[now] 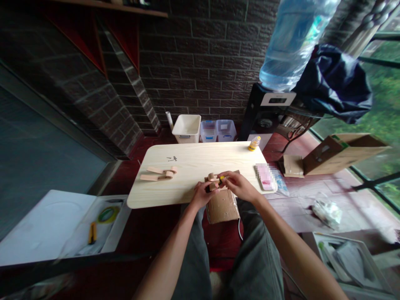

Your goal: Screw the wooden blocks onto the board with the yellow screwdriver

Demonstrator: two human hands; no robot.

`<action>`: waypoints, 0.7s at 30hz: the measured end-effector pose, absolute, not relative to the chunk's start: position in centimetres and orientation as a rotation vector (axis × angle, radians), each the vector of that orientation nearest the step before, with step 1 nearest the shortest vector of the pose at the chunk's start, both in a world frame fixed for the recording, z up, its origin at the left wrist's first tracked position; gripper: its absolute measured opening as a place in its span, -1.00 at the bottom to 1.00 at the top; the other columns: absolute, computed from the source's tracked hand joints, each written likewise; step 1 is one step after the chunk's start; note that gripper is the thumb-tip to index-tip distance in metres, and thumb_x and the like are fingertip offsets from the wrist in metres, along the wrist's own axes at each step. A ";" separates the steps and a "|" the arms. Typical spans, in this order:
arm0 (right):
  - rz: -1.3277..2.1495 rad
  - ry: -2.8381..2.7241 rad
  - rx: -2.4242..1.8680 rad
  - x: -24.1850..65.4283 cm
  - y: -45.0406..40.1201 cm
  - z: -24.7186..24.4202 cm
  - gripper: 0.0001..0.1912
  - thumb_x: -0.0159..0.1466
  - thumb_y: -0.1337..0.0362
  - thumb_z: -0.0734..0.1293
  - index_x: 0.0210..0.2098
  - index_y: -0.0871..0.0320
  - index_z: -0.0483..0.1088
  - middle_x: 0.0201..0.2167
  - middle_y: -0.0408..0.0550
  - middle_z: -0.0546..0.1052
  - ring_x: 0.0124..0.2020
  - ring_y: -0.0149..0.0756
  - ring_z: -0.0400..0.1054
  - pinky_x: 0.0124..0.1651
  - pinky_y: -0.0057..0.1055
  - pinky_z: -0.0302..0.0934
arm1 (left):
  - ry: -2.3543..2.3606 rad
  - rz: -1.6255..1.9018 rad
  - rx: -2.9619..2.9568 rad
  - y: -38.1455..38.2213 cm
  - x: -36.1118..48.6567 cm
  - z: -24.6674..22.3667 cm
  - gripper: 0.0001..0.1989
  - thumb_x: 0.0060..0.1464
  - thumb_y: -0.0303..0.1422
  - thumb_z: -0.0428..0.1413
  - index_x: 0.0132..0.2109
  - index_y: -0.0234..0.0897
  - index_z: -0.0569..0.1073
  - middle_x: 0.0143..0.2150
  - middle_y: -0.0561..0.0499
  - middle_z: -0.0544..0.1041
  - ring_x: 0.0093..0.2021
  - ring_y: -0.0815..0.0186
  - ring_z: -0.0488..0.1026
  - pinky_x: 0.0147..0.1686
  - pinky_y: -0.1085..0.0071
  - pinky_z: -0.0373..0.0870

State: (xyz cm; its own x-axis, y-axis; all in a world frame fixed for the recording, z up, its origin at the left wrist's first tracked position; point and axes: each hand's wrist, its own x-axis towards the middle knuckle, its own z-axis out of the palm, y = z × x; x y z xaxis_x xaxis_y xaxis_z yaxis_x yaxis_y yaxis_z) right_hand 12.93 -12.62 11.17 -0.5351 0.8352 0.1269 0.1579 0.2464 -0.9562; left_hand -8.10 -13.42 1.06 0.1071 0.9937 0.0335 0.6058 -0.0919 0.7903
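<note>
My left hand (202, 195) is closed at the table's front edge, its fingers pinching a tan leather-like strip with a curled end (213, 186). Something dark sits by those fingertips, too small to name. Just right of it, my right hand (239, 186) is closed on a small yellow-and-black object (221, 180), its tip close to the strip. Beneath both hands lies a piece of cardboard (222, 208), overhanging the front edge. To the left, a pair of similar tan strips (154, 177) with curled ends rest on the table.
The pale table (187, 156) carries small dark pieces (172, 158), a yellow-capped bottle (254, 143) and a pink packet (265, 176). Behind stand plastic bins (186, 125) and a water dispenser (265, 108). A box holding tape and a yellow cutter (92, 233) is at left.
</note>
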 end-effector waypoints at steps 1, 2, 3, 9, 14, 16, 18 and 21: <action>1.330 -1.863 -0.905 13.0 -12.7 11.2 -0.55 0.42 -0.02 0.27 0.10 0.17 0.43 -0.17 0.06 0.63 -0.19 -0.20 0.54 -0.15 -0.31 0.42 | 1.566 0.805 1.767 -13.4 -8.1 1.2 -0.67 0.03 -0.16 0.29 -0.07 -0.16 0.65 -0.21 -0.02 0.64 -0.10 0.14 0.47 -0.09 0.34 0.34; 1.338 -1.862 -0.904 13.0 -12.7 11.3 -0.55 0.42 -0.01 0.26 0.11 0.17 0.43 -0.17 0.06 0.63 -0.19 -0.20 0.54 -0.14 -0.31 0.42 | 1.567 0.809 1.764 -13.5 -8.0 1.3 -0.67 0.02 -0.17 0.29 -0.07 -0.17 0.65 -0.23 -0.02 0.64 -0.11 0.14 0.47 -0.10 0.35 0.34; 1.344 -1.862 -0.903 13.0 -12.8 11.4 -0.55 0.43 -0.01 0.26 0.12 0.18 0.43 -0.16 0.07 0.63 -0.18 -0.20 0.55 -0.13 -0.30 0.42 | 1.567 0.812 1.761 -13.5 -8.0 1.4 -0.68 0.02 -0.17 0.30 -0.08 -0.18 0.65 -0.24 -0.02 0.63 -0.13 0.15 0.47 -0.11 0.35 0.35; 1.327 -1.853 -0.885 13.2 -12.9 11.6 -0.57 0.44 0.01 0.24 0.11 0.19 0.42 -0.16 0.06 0.62 -0.15 -0.21 0.55 -0.09 -0.31 0.41 | 1.550 0.834 1.777 -13.6 -7.9 1.2 -0.72 0.03 -0.21 0.29 -0.14 -0.25 0.66 -0.35 -0.02 0.61 -0.23 0.20 0.47 -0.16 0.37 0.34; 1.293 -1.886 -0.898 13.2 -12.6 11.2 -0.56 0.44 0.00 0.25 0.10 0.19 0.41 -0.20 0.07 0.64 -0.20 -0.21 0.56 -0.15 -0.33 0.40 | 1.547 0.870 1.799 -13.4 -8.2 0.4 -0.70 0.04 -0.15 0.29 -0.12 -0.18 0.65 -0.26 -0.03 0.62 -0.14 0.15 0.47 -0.13 0.35 0.35; 1.285 -1.894 -0.906 13.2 -12.6 11.1 -0.57 0.44 0.00 0.24 0.11 0.18 0.41 -0.20 0.07 0.64 -0.20 -0.21 0.56 -0.15 -0.33 0.40 | 1.548 0.864 1.805 -13.4 -8.2 0.3 -0.70 0.04 -0.14 0.28 -0.11 -0.17 0.65 -0.25 -0.04 0.61 -0.13 0.14 0.47 -0.13 0.34 0.35; 1.290 -1.893 -0.899 13.3 -12.6 11.1 -0.57 0.45 0.01 0.24 0.12 0.17 0.40 -0.19 0.06 0.64 -0.19 -0.22 0.56 -0.12 -0.32 0.41 | 1.549 0.862 1.810 -13.3 -8.2 0.1 -0.69 0.04 -0.14 0.27 -0.10 -0.17 0.65 -0.26 -0.04 0.61 -0.12 0.13 0.47 -0.12 0.33 0.36; 1.254 -1.889 -0.876 13.3 -12.8 11.2 -0.59 0.45 0.03 0.23 0.14 0.16 0.40 -0.13 0.06 0.62 -0.15 -0.23 0.56 -0.08 -0.32 0.41 | 1.550 0.867 1.816 -13.3 -8.2 0.1 -0.67 0.05 -0.12 0.27 -0.09 -0.16 0.65 -0.24 -0.04 0.61 -0.12 0.13 0.46 -0.10 0.32 0.35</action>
